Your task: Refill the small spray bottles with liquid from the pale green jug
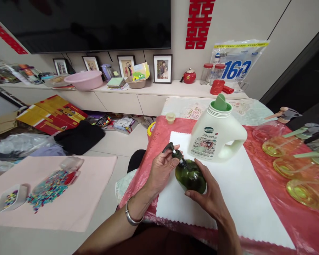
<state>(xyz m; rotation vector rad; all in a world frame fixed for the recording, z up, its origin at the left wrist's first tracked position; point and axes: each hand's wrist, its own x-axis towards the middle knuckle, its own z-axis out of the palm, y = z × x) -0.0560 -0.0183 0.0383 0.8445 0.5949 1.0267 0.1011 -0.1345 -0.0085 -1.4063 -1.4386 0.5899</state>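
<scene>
In the head view, my left hand [163,166] grips the dark pump head [177,154] at the neck of a green bottle. My right hand [208,194] is wrapped round the side of that green pump bottle [190,176], which is tilted above a white mat [244,191]. Whether the pump is fully screwed on I cannot tell. Just behind the bottle stands a large white detergent jug [231,129] with its mouth uncapped and a green spout [221,103] in it. A small pale cap [170,117] sits at the back left of the red table cover.
Several spray bottles [295,168] with yellow liquid line the right side of the red table cover [278,145]. On the left, a pink sheet [95,180] bears colourful small pieces [50,189] and a white tray [22,198]. A cabinet [117,101] runs along the wall.
</scene>
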